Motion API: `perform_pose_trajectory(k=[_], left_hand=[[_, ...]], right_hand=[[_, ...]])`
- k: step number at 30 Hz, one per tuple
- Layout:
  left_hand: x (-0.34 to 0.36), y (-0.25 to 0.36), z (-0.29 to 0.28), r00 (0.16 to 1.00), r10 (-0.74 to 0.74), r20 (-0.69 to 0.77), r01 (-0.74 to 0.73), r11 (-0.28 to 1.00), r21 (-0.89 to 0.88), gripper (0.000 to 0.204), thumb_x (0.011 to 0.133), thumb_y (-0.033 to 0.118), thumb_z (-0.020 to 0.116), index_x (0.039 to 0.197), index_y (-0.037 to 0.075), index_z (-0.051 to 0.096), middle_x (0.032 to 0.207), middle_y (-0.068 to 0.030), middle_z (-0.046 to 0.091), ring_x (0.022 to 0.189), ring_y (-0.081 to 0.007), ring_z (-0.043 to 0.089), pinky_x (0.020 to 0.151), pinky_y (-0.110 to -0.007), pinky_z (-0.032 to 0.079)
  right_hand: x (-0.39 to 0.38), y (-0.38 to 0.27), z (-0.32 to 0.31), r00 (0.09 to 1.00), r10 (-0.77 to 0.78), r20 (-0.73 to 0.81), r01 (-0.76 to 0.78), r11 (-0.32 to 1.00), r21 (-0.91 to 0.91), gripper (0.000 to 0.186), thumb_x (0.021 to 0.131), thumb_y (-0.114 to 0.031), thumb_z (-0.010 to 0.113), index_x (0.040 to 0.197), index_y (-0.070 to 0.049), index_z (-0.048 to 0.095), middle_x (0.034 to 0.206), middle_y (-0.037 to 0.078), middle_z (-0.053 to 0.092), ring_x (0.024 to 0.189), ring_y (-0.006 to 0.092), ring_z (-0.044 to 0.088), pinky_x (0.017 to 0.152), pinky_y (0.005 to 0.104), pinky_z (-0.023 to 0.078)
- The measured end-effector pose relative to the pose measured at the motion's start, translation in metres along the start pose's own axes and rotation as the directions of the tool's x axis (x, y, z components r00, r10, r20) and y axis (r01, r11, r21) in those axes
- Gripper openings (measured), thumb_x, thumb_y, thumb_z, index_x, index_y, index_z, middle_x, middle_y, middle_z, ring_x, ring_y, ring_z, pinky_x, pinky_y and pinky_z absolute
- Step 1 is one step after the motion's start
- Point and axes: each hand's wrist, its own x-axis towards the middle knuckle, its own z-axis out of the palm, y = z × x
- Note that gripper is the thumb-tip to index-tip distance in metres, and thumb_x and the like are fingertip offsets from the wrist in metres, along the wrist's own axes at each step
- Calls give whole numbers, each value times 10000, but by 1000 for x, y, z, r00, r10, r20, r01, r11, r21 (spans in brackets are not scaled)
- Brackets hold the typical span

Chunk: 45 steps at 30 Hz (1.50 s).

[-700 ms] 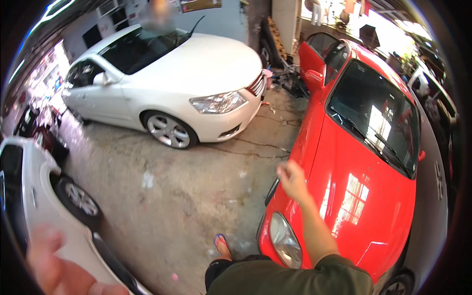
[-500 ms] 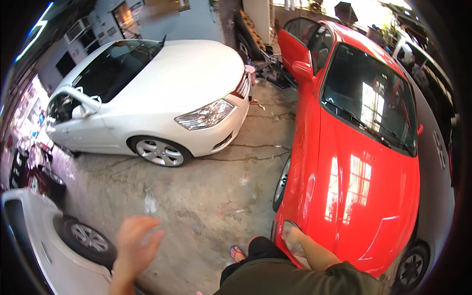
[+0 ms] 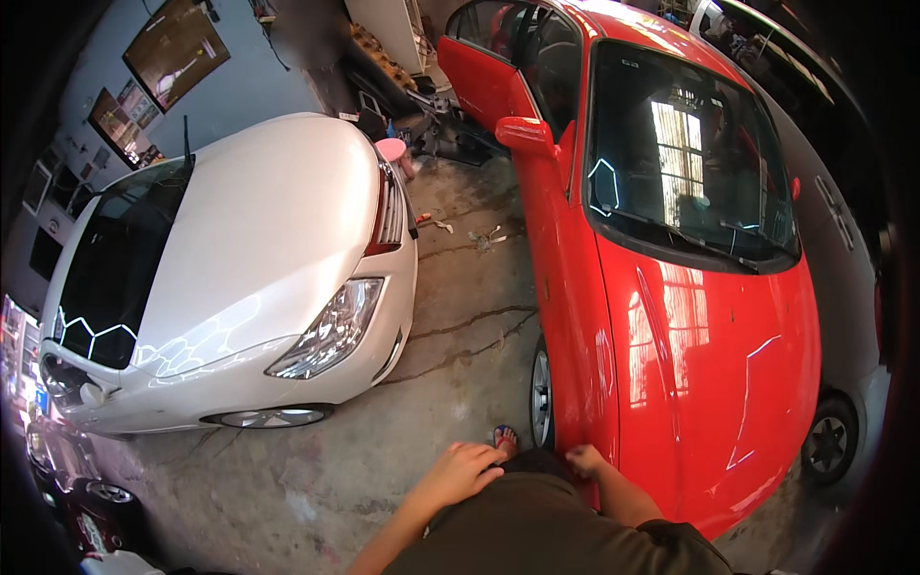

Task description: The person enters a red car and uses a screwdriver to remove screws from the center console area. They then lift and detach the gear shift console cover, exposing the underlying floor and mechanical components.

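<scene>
Low in the view, my left hand [image 3: 462, 471] hangs in front of my dark shirt and shorts, fingers loosely bent and slightly apart, holding nothing that shows. My right hand [image 3: 586, 462] is curled beside the front fender of a red car [image 3: 704, 374]; what it holds, if anything, is too small to make out, and I cannot tell whether it touches the bodywork. The red car's rear side door [image 3: 470, 72] stands open behind its wing mirror [image 3: 525, 134]. My sandalled foot [image 3: 506, 441] shows by the front wheel [image 3: 540, 388].
A white car [image 3: 240, 230] faces the red one across cracked concrete [image 3: 465, 316]. Car parts [image 3: 450, 134] and a pink stool [image 3: 391, 151] are at the back. A silver vehicle [image 3: 834, 249] is close on the right; a dark car [image 3: 77, 460] stands lower left.
My view has swung left, and I am farther along the red car's front. My left hand has moved rightward to my waist; my right hand stays near the fender.
</scene>
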Motion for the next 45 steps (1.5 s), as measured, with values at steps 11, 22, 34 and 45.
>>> perform_pose_trajectory(k=[11, 22, 34, 45], left_hand=[[259, -224, -214, 984, -34, -173, 56, 991, 124, 319, 947, 288, 704, 1187, 78, 699, 1098, -126, 724, 1062, -328, 668, 943, -438, 474], [538, -421, -398, 996, 24, -86, -13, 991, 133, 313, 932, 280, 709, 1157, 63, 703, 1047, -138, 725, 993, -344, 672, 888, -457, 502], [787, -608, -495, 933, -359, -18, 359, 933, 4, 393, 928, 287, 719, 1230, 39, 691, 1156, -201, 712, 1071, -393, 673, 942, -438, 529], [975, -830, -584, 886, -456, 85, 451, 890, 68, 434, 948, 367, 674, 1256, 63, 674, 1231, -193, 696, 1130, -399, 653, 964, -472, 516]], right_hand=[[173, -456, -154, 810, -439, -388, 400, 898, -182, 313, 922, -249, 722, 1108, 2, 728, 1038, 205, 755, 1010, 307, 739, 877, 408, 577], [286, -722, -207, 891, -426, -155, 434, 901, 19, 393, 954, -286, 693, 1220, 3, 696, 1142, 206, 741, 1098, 313, 707, 961, 409, 546], [544, -1101, -429, 813, -489, -317, 571, 563, 597, 220, 1008, -240, 659, 1103, -43, 679, 928, 43, 696, 766, 107, 625, 675, 278, 515], [855, -1164, -587, 918, 197, -344, 346, 26, 938, 484, 1037, -409, 559, 1381, -70, 522, 1257, 111, 614, 1059, 276, 632, 903, 435, 551]])
